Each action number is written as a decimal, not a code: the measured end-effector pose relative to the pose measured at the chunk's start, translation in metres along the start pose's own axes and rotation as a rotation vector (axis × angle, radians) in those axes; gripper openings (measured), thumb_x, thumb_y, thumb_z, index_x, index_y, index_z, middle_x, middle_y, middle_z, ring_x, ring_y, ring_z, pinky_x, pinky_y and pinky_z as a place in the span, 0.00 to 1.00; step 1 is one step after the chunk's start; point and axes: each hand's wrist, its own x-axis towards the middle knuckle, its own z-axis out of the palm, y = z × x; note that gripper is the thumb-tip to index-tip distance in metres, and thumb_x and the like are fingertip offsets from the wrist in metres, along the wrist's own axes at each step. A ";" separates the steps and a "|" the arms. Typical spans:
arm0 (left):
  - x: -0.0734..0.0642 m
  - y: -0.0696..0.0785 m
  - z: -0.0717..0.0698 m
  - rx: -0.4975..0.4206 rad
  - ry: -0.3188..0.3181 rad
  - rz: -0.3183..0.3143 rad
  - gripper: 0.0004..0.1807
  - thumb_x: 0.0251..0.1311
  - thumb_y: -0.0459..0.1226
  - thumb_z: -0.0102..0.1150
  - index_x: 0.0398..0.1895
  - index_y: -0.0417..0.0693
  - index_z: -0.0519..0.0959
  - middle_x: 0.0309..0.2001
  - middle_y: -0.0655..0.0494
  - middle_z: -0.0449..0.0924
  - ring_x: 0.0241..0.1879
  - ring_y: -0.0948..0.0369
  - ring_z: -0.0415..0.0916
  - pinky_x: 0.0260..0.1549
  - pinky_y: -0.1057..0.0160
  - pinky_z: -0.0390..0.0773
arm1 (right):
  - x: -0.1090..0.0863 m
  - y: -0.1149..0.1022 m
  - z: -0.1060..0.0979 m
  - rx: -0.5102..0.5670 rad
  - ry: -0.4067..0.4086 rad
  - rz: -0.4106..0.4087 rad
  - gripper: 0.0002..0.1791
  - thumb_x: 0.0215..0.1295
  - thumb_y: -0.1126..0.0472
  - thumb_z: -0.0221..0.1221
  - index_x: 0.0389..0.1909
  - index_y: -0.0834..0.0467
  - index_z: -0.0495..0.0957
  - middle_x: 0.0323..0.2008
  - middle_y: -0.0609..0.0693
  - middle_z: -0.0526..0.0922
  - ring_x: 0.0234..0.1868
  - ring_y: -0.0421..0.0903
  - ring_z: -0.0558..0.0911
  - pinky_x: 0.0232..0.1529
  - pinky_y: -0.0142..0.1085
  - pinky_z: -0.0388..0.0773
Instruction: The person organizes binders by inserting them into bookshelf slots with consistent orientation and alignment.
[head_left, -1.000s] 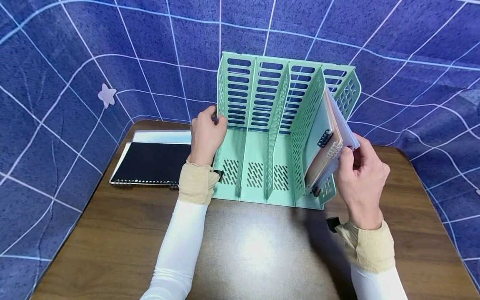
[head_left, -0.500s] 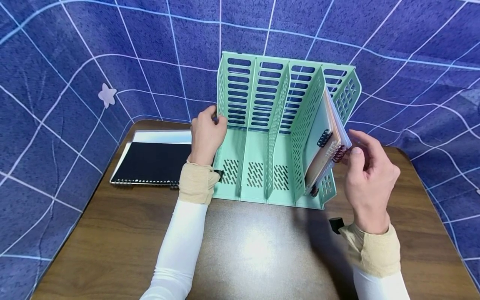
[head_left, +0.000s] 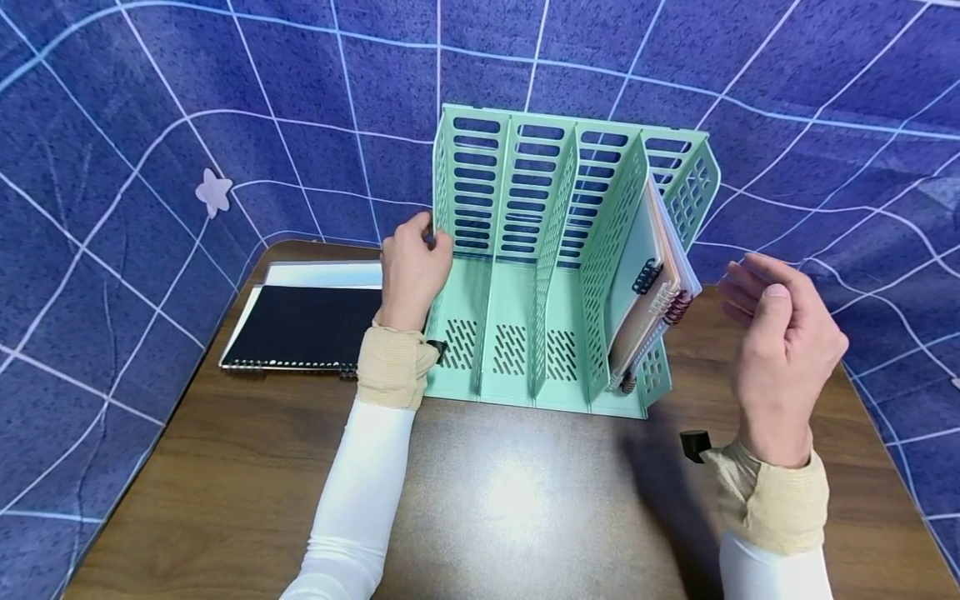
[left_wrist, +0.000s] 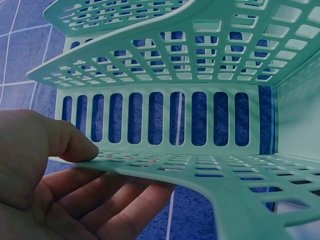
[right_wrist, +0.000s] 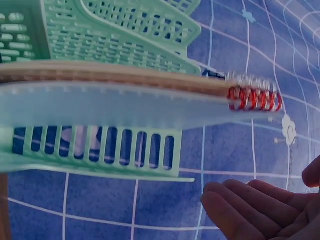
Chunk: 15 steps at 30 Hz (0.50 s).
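Observation:
A mint-green file organizer [head_left: 510, 392] with upright dividers stands on the table. My left hand [head_left: 415, 271] pinches its left side panel [left_wrist: 195, 182], thumb inside and fingers outside in the left wrist view. Several spiral notebooks [head_left: 648, 275] lean together in the rightmost compartment; black, clear and red coil bindings show at their front edges. To the right of them my right hand [head_left: 787, 350] hangs in the air, apart from the notebooks, fingers loosely bent and holding nothing. In the right wrist view its fingers [right_wrist: 240, 200] are below the red coil [right_wrist: 255, 99].
Left of the organizer lies a black-covered spiral notebook [head_left: 307, 325] over a pale blue-white one [head_left: 322, 272], partly behind my left wrist. A blue cloth with grid lines [head_left: 300, 150] rises behind the wooden table [head_left: 262, 467]. A star shape [head_left: 213, 192] shows on it.
My right hand has let go of the outermost notebook and moved away to the right. That notebook has settled leftward against the others. My left hand has stayed on the organizer.

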 end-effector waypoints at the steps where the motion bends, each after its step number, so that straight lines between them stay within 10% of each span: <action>1: 0.000 0.000 0.000 -0.001 0.000 0.001 0.08 0.70 0.37 0.49 0.36 0.49 0.80 0.16 0.53 0.66 0.12 0.55 0.58 0.17 0.58 0.58 | 0.002 0.000 -0.001 -0.012 0.004 0.019 0.21 0.77 0.66 0.44 0.51 0.60 0.87 0.42 0.53 0.91 0.36 0.36 0.90 0.38 0.25 0.83; 15: 0.000 0.000 -0.001 -0.007 -0.012 -0.003 0.10 0.70 0.38 0.49 0.40 0.49 0.82 0.17 0.53 0.70 0.12 0.54 0.59 0.16 0.58 0.59 | 0.017 0.041 -0.008 -0.408 -0.091 0.119 0.18 0.73 0.55 0.51 0.53 0.47 0.88 0.36 0.28 0.85 0.32 0.22 0.77 0.40 0.21 0.67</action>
